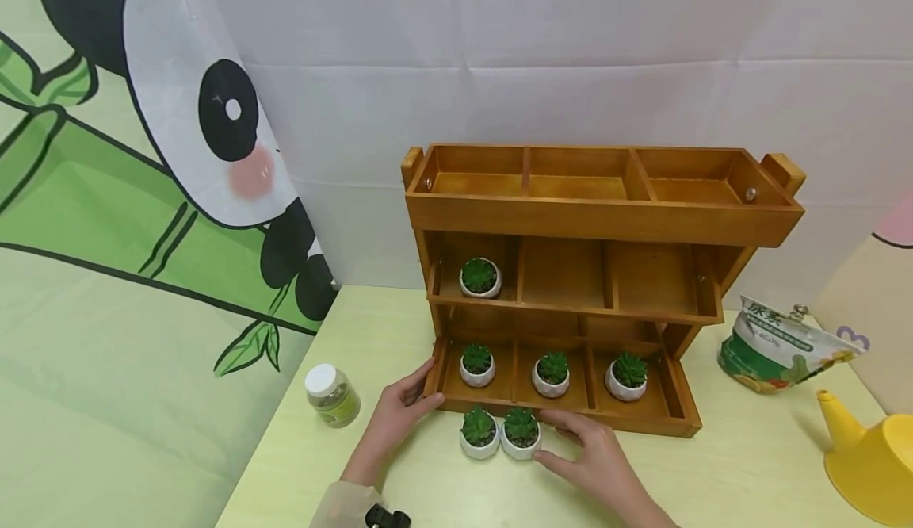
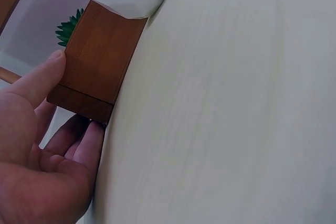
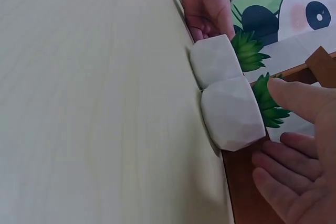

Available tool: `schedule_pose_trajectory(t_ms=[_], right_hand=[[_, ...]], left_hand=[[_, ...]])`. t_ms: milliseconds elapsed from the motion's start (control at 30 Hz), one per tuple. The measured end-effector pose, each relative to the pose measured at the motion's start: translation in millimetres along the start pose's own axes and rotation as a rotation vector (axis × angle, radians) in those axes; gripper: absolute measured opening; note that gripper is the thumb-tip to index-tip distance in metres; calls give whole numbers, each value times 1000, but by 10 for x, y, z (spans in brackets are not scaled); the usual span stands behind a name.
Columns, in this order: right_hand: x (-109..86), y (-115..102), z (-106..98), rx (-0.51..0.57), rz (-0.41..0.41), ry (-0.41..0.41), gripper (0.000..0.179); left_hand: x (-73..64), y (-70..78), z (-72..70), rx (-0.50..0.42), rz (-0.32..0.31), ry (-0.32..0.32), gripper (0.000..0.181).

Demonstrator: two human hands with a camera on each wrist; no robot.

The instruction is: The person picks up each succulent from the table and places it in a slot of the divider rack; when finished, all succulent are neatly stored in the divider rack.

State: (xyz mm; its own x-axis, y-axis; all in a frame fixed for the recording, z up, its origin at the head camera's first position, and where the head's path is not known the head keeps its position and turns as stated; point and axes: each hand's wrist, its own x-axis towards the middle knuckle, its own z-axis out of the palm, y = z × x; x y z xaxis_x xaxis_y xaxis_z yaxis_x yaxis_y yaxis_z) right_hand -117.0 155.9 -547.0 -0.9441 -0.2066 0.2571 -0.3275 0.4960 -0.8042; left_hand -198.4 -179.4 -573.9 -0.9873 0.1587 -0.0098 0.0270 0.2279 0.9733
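My left hand (image 1: 396,417) grips the left front corner of the brown wooden three-tier shelf (image 1: 606,225); in the left wrist view its thumb lies on the edge of the bottom tray (image 2: 105,56). Two small succulents in white pots stand side by side on the table before the shelf, the left one (image 1: 479,433) against the right one (image 1: 521,434). Around the right-hand pot (image 3: 233,114) my right hand (image 1: 588,457) is spread, thumb and fingers apart. Three potted succulents sit in the bottom tier, one per compartment; another potted succulent (image 1: 480,277) occupies the middle tier's left compartment.
A white-capped jar (image 1: 332,396) stands on the table at left. To the right of the shelf are a clipped green-and-white bag (image 1: 777,350) and a yellow watering can (image 1: 873,461). Behind the shelf hangs a pale cloth (image 1: 571,108), with a panda print at left.
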Motion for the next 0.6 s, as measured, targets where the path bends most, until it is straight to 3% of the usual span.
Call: schedule_pose_trajectory(t_ms=[233,600], right_hand=[[0,2,125,-68,120,19,56],[18,-74,264,-118,185,66,65]], left_hand=[[6,-4,2,-32,3,-10,64],[6,-23,-6,-19,9,-1,64]])
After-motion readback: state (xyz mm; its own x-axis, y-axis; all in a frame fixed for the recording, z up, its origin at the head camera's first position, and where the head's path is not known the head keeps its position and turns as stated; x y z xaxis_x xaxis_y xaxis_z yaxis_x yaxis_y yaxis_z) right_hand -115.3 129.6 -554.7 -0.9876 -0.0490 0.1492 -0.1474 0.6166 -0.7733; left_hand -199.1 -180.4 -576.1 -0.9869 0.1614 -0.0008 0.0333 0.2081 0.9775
